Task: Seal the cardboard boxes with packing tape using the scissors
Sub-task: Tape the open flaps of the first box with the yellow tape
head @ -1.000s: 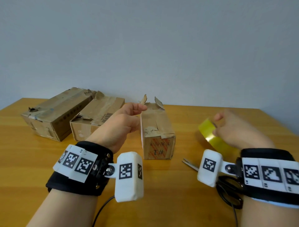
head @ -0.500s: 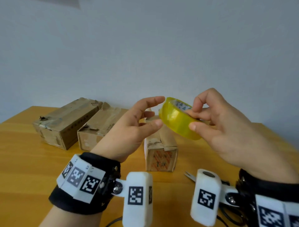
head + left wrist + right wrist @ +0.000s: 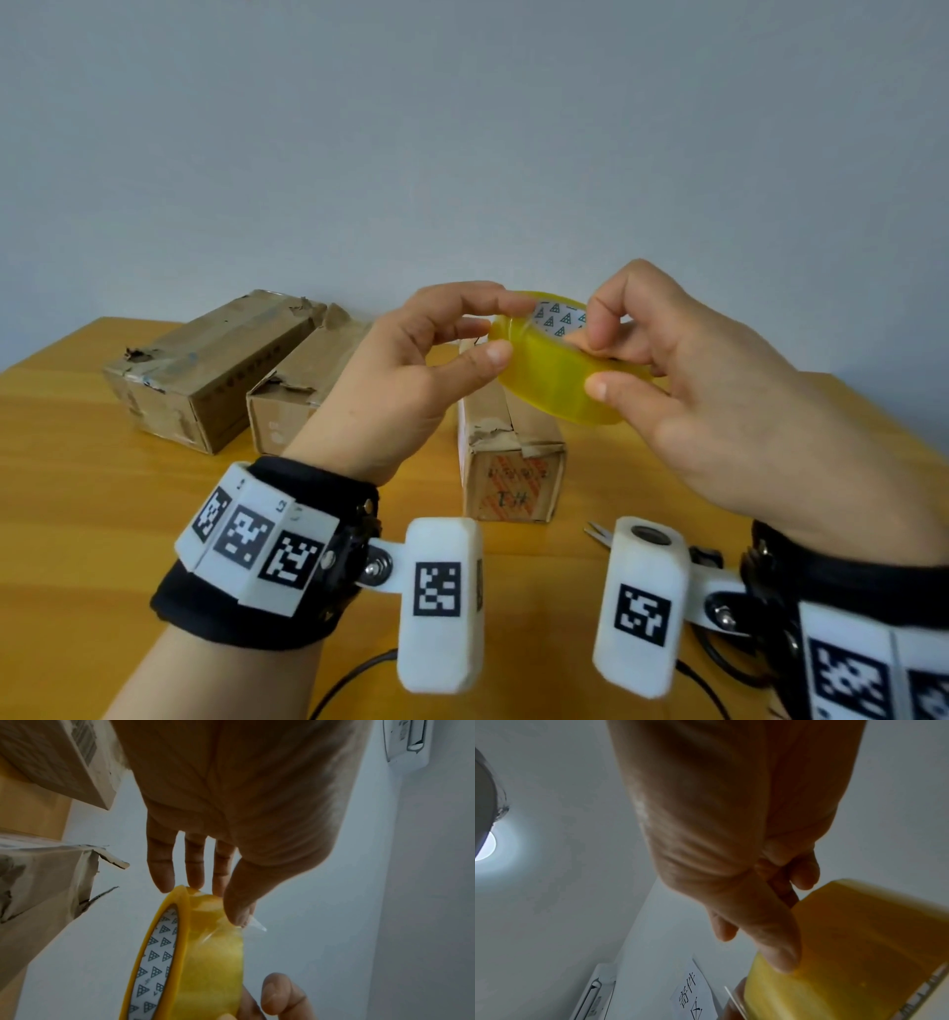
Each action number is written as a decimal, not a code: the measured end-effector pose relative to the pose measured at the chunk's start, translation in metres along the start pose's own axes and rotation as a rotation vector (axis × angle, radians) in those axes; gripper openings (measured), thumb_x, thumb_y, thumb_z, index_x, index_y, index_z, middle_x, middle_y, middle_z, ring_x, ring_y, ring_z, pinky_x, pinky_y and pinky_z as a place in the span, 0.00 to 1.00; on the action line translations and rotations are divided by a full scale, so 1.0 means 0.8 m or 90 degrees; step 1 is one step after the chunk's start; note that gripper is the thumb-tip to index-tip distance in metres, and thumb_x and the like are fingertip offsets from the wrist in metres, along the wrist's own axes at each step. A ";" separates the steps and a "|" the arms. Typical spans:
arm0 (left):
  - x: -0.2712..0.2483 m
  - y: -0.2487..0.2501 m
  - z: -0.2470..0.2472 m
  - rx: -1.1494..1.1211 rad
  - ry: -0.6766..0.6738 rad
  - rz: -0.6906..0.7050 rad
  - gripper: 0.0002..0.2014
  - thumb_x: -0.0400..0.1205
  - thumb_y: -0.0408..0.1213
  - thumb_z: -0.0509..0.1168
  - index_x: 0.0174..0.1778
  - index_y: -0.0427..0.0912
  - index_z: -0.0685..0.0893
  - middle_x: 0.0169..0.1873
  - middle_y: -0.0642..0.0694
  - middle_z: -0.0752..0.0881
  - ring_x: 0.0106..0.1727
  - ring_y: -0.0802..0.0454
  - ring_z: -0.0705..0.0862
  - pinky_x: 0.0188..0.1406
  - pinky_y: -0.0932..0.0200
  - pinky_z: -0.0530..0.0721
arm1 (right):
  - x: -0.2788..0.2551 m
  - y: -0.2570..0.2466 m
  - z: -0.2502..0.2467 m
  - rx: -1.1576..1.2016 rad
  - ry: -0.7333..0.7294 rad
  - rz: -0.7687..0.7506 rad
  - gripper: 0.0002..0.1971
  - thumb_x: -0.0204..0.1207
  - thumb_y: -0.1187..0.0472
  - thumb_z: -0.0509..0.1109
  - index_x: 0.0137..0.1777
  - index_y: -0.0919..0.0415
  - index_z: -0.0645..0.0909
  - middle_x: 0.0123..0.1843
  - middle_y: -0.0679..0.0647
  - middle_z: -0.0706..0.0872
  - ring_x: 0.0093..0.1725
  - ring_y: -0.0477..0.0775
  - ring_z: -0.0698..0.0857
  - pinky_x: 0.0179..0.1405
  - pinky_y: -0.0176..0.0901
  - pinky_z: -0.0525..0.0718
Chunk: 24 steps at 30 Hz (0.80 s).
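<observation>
Head view: tape roll (image 3: 552,372) is held in the air above the bench (image 3: 77,488), over the nearest cardboard box (image 3: 508,462). Right hand (image 3: 683,380) grips the roll, fingers curled through its core. Left hand (image 3: 411,375) pinches at the roll's edge; left wrist view shows the thumb on a lifted tape end (image 3: 253,924), apparently freed. Step in hand: starting the tape. Next: draw out a length, then take the scissors (image 3: 598,532), lying on the bench partly hidden.

Yellow tape roll (image 3: 557,380) — white core (green triangles); brown boxes (image 3: 506,452) — orange-wood table (image 3: 77,488).
</observation>
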State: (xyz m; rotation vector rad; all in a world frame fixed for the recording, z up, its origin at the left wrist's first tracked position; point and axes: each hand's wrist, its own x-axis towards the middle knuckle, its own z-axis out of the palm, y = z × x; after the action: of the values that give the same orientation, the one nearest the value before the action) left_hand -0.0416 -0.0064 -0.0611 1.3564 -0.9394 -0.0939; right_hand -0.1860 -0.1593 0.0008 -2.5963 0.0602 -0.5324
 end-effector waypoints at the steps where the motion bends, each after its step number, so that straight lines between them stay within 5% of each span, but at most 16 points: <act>1: 0.000 0.001 0.000 -0.003 0.002 0.000 0.14 0.77 0.38 0.72 0.58 0.51 0.89 0.67 0.50 0.83 0.68 0.44 0.81 0.70 0.31 0.77 | 0.000 0.000 0.000 0.001 -0.001 -0.002 0.15 0.83 0.59 0.69 0.51 0.35 0.69 0.53 0.36 0.90 0.52 0.42 0.87 0.55 0.54 0.84; 7: 0.002 0.003 0.004 -0.040 0.070 0.032 0.07 0.76 0.33 0.74 0.48 0.46 0.92 0.62 0.44 0.85 0.58 0.49 0.87 0.53 0.53 0.85 | 0.002 0.002 0.001 0.001 -0.001 -0.013 0.16 0.82 0.60 0.70 0.50 0.36 0.70 0.52 0.42 0.90 0.51 0.46 0.88 0.53 0.59 0.85; 14: 0.005 0.000 0.013 -0.117 0.160 0.058 0.07 0.77 0.27 0.73 0.45 0.42 0.93 0.58 0.37 0.87 0.59 0.36 0.87 0.54 0.41 0.88 | 0.002 0.004 0.003 0.058 0.012 -0.046 0.16 0.83 0.62 0.68 0.53 0.36 0.71 0.55 0.38 0.89 0.53 0.41 0.86 0.53 0.56 0.85; 20: 0.002 0.012 0.021 -0.147 0.225 0.026 0.04 0.79 0.25 0.70 0.46 0.36 0.88 0.47 0.46 0.91 0.52 0.45 0.89 0.54 0.42 0.89 | 0.009 0.000 0.010 0.053 0.044 -0.070 0.19 0.85 0.62 0.66 0.62 0.33 0.68 0.61 0.26 0.86 0.61 0.34 0.83 0.57 0.36 0.78; 24: 0.001 0.021 0.018 -0.168 0.264 0.018 0.03 0.80 0.26 0.70 0.47 0.36 0.88 0.45 0.47 0.92 0.54 0.43 0.90 0.55 0.41 0.89 | 0.011 0.005 0.013 0.040 0.083 -0.103 0.21 0.83 0.51 0.69 0.69 0.30 0.65 0.68 0.32 0.84 0.70 0.39 0.79 0.70 0.52 0.76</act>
State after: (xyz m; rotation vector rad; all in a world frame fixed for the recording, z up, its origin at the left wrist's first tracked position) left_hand -0.0574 -0.0138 -0.0476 1.0628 -0.5731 0.0802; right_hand -0.1736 -0.1595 -0.0060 -2.5158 -0.1220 -0.7486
